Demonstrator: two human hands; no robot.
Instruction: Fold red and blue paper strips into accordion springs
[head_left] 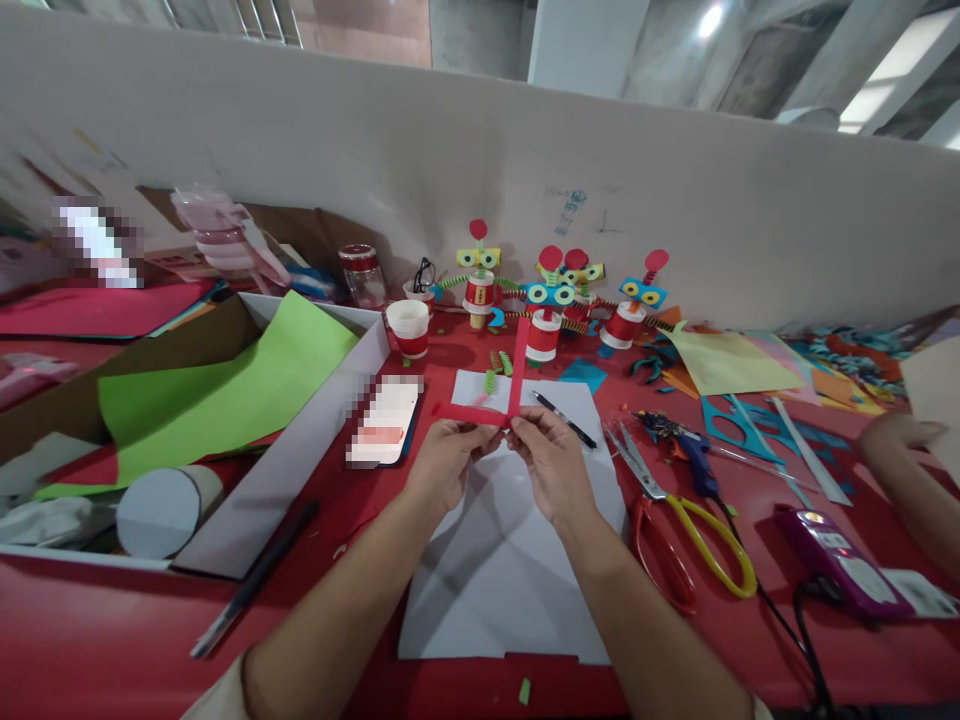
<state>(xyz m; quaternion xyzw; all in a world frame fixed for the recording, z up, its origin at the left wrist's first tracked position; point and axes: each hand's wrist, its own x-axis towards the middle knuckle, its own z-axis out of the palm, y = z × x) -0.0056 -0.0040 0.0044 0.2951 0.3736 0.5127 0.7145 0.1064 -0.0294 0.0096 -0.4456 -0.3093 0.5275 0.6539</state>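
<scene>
Two red paper strips (519, 365) meet at a right angle between my hands, one standing up and the other pointing left. My left hand (448, 457) pinches the sideways strip near the corner. The fingertips of my right hand (551, 460) are closed on the corner itself, where the strips overlap. Both hands are over a white sheet (510, 590) on the red table. On that sheet, just beyond the hands, lie folded green paper springs (490, 383) and a black pen (564, 419).
Paper-cup figures (545, 335) stand at the back by the white partition. Scissors (664, 490) and a blue glue gun (697, 462) lie right, a phone (386, 420) left. An open box (292, 460) holds green paper. Another person's arm (911, 480) rests at far right.
</scene>
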